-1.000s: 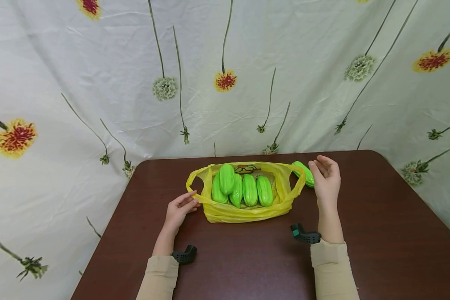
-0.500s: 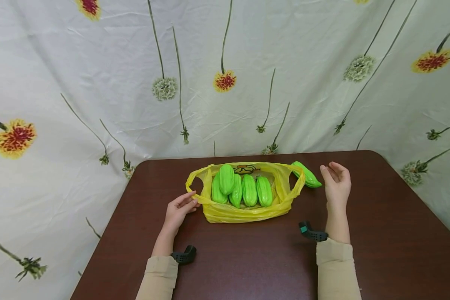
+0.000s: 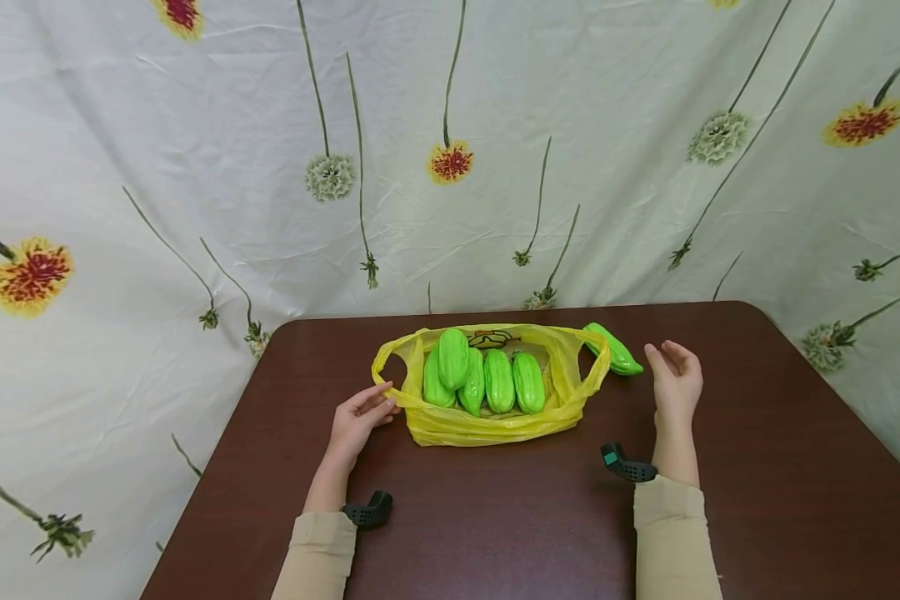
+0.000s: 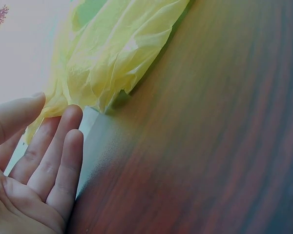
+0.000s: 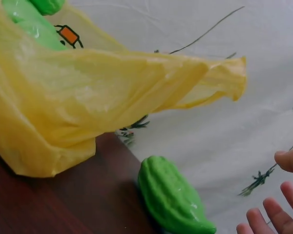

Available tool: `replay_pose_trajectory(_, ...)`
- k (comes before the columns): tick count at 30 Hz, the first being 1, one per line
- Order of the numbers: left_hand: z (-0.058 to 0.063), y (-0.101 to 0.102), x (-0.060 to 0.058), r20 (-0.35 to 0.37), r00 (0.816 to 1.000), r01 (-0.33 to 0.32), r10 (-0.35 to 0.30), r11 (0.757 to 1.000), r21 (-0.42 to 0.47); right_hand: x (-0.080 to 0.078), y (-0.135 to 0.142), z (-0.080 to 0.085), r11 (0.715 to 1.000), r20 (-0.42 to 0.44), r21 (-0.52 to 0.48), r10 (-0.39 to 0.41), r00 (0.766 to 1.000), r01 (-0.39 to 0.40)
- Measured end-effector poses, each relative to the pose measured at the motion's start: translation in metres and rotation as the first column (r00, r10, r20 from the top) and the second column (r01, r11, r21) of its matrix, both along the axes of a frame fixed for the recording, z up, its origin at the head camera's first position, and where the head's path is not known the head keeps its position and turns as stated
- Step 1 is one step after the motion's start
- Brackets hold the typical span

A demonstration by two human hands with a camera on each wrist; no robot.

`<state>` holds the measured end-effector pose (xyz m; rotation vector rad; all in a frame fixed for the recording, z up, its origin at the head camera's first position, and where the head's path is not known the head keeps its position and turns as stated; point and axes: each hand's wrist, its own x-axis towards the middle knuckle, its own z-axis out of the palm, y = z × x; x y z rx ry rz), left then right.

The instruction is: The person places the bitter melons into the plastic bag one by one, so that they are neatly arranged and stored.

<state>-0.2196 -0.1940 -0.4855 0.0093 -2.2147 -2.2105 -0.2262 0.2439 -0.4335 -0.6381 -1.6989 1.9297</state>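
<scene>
A yellow plastic bag [image 3: 487,429] stands with its mouth spread wide on the table. Several bright green bitter melons [image 3: 499,381] lie inside it, one resting on top of the others at the left. My left hand [image 3: 357,422] pinches the bag's left handle between thumb and fingers, as the left wrist view also shows. Another bitter melon [image 3: 615,350] lies outside, behind the right handle loop, which overlaps its far end. Just right of that melon, my right hand [image 3: 677,387] is raised with loosely bent fingers and holds nothing.
The dark brown table [image 3: 495,517] reaches back to a pale curtain [image 3: 390,208] printed with flowers. A black wrist camera [image 3: 370,509] sits on the left wrist and another black wrist camera [image 3: 627,465] on the right.
My right hand has moved right and a little nearer to me, uncovering the pointed end of the outside bitter melon. My left hand and the bag have stayed in place.
</scene>
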Motion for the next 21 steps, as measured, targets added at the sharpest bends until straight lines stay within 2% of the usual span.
replay_pose_trajectory(4,0.001,0.0,0.0,0.0,1.0,0.002,-0.002,1.0,-0.003,-0.001,0.001,-0.006,1.0,0.033,0.021,-0.001,0.999,0.0)
replay_pose_trajectory(12,-0.009,-0.001,-0.003,-0.025,0.999,-0.02,0.019,1.0,-0.021,-0.006,0.001,-0.019,0.999,0.08,0.038,0.002,0.997,-0.005)
replay_pose_trajectory(21,-0.009,-0.001,-0.002,-0.047,0.999,-0.019,0.019,1.0,-0.012,-0.01,-0.002,-0.03,0.997,0.121,0.076,0.024,0.992,-0.033)
